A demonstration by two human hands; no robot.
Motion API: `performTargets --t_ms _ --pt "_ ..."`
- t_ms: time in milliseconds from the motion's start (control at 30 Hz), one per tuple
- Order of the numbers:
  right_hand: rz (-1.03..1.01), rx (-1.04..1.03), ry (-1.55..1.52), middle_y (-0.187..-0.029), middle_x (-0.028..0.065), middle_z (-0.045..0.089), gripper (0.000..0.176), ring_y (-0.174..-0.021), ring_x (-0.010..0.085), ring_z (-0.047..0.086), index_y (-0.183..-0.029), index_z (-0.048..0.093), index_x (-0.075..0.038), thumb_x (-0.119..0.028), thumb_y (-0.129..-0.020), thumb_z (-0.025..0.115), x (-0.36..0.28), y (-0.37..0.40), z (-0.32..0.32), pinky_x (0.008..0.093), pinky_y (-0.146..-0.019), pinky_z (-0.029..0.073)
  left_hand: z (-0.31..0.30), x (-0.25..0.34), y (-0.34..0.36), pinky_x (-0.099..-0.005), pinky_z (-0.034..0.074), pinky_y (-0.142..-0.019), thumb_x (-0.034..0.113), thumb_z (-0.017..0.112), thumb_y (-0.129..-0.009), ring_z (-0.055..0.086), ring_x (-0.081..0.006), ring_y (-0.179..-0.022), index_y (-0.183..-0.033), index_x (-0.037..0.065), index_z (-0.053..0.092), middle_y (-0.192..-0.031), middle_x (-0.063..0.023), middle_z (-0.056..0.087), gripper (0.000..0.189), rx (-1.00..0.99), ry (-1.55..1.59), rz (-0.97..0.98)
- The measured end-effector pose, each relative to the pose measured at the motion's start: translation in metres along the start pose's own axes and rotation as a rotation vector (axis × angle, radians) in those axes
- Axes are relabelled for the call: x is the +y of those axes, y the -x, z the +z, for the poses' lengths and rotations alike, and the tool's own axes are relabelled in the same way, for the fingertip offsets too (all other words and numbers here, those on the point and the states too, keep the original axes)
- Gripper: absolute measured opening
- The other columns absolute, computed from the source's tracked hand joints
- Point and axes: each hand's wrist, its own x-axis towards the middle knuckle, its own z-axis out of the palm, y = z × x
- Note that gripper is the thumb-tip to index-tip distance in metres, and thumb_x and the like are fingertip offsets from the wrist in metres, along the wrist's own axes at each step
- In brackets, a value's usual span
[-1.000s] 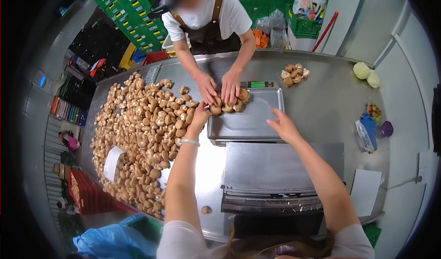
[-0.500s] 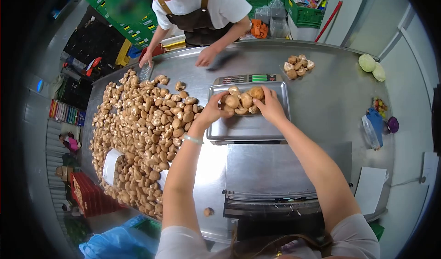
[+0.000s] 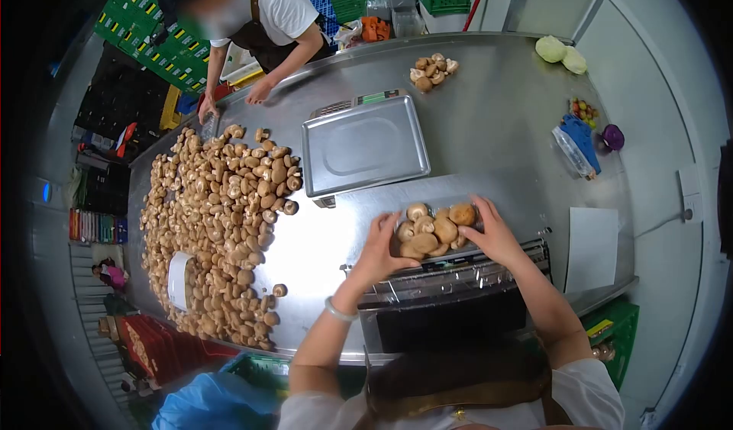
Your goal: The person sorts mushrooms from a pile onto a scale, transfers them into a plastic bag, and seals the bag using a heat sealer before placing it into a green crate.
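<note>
Between my two hands sits a clear tray of brown mushrooms, above the near metal wrapping machine. My left hand is curled round the tray's left end, and my right hand grips its right end. Beyond them stands the weighing scale, its steel pan bare. A large heap of mushrooms covers the left of the metal table, with a white card lying on it.
Across the table a co-worker leans over a clear tray. Another mushroom pile lies at the back. Cabbages, a purple vegetable and a blue bag are on the right. A white panel stands nearby.
Both my hands have lifted the mushroom tray off the scale and brought it nearer, over the wrapping machine. The view has shifted right, and the co-worker leans further over.
</note>
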Motion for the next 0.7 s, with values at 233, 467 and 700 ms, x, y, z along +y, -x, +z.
performTargets --t_ms 233,467,700 --pt "-0.249 0.071 0.070 -0.147 0.0193 0.039 0.076 -0.135 0.0387 0.039 -0.143 0.044 -0.010 -0.041 -0.081 0.076 -0.006 -0.015 0.017 0.0477 -0.111 0.033 -0.008 0.013 -0.031 -0.0490 0.034 -0.113 0.038 0.093 -0.052 0.034 -0.0416 -0.139 -0.147 0.011 0.039 -0.150 -0.0202 0.034 0.113 -0.141 -0.302 0.393" --pt "-0.302 0.076 0.163 -0.141 0.0154 0.043 0.077 -0.130 0.0347 0.044 -0.141 0.048 -0.012 -0.044 -0.077 0.078 -0.003 -0.013 0.019 0.0468 -0.109 0.033 0.010 0.002 -0.038 -0.0442 0.036 -0.112 0.033 0.090 -0.060 0.044 -0.0360 -0.134 -0.134 0.005 0.054 -0.139 -0.0165 0.052 0.087 -0.031 -0.050 0.354" --pt "-0.298 0.069 0.136 -0.142 0.0150 0.043 0.079 -0.130 0.0351 0.044 -0.143 0.045 -0.013 -0.042 -0.078 0.078 -0.004 -0.010 0.017 0.0470 -0.109 0.033 0.000 0.010 -0.032 -0.0463 0.033 -0.116 0.037 0.092 -0.057 0.035 -0.0363 -0.141 -0.143 0.008 0.046 -0.151 -0.0176 0.039 0.102 -0.140 -0.118 0.377"
